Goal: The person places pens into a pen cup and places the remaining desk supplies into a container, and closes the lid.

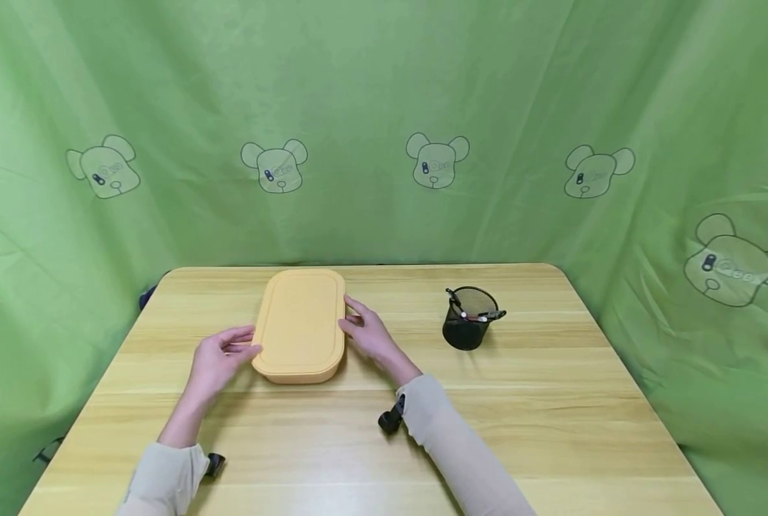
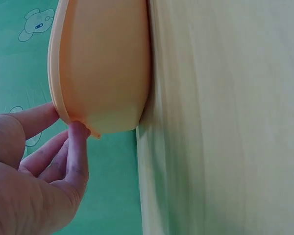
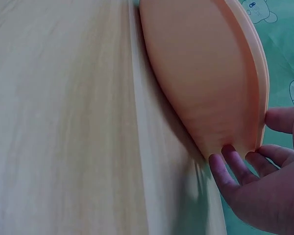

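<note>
A pale orange lidded box with rounded corners lies on the left half of the table, its lid on. My left hand is at the box's near left corner. In the left wrist view, one digit is at the lid's rim and a fingertip sits beneath it, by a small tab. At the right side, my right hand holds the box's edge. The right wrist view has the thumb on the lid's rim and several fingertips against the side wall below.
A black mesh pen holder with a few pens stands to the right on the wooden table. Green curtains printed with bear heads hang behind the table and at both sides. A small black device is at the right cuff.
</note>
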The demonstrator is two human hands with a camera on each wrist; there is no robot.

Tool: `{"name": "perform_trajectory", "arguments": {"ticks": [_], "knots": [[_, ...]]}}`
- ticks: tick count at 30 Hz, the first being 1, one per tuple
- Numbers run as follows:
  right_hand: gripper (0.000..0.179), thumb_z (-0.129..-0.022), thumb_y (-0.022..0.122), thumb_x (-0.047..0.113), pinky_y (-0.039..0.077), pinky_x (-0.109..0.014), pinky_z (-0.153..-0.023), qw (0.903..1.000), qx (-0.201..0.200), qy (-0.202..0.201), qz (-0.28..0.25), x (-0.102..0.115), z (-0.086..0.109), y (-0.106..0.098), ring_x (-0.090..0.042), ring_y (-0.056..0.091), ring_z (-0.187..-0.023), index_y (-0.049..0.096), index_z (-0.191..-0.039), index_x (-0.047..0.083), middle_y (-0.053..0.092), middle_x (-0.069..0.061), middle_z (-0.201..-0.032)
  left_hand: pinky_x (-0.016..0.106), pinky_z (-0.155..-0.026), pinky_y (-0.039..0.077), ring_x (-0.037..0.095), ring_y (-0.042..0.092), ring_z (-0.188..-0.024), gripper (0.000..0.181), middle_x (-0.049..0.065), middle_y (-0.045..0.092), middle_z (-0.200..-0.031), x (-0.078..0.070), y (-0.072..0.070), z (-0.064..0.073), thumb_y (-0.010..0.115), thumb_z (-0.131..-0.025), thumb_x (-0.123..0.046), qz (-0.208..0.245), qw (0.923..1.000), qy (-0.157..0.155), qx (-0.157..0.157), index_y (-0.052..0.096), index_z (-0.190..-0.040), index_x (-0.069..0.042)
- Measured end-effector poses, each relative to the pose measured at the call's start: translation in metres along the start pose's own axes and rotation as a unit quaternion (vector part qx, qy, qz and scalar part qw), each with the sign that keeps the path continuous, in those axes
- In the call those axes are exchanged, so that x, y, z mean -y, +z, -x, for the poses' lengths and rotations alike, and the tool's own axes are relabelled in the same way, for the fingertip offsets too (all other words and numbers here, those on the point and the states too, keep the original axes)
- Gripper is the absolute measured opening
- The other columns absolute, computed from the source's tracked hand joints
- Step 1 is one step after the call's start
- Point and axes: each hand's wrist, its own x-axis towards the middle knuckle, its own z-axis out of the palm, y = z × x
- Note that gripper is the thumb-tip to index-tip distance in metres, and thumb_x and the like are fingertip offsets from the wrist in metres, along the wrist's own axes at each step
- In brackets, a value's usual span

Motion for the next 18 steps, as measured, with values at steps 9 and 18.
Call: {"name": "perform_trajectory", "arguments": {"ticks": [9,18], "knots": [[0.066,-0.103,0.065,0.021,0.042,-0.044,-0.121,0.9999,0.007,-0.006,0.006,0.0004,0.0031,-0.0009,-0.031,0.05,-0.142,0.036,-0.162,0.027,0.048,-0.018,-0.157,0.02,-0.072,0.061,0.01,0.064,-0.09,0.048,0.02,0.067,-0.135,0.0023,0.0018,0.0026,0.08,-0.092,-0.018,0.024,0.9996,-0.017,0.003,0.066,-0.137,-0.007],[0.065,-0.103,0.064,0.018,0.046,-0.043,-0.118,0.9999,0.009,-0.011,-0.002,0.0015,0.0019,-0.0009,-0.031,0.05,-0.143,0.036,-0.162,0.022,0.044,-0.017,-0.16,0.023,-0.082,0.063,0.004,0.066,-0.087,0.054,0.025,0.061,-0.14,0.0041,0.0013,0.0004,0.078,-0.093,-0.015,0.082,0.9961,-0.021,0.026,0.06,-0.142,-0.002]]}}
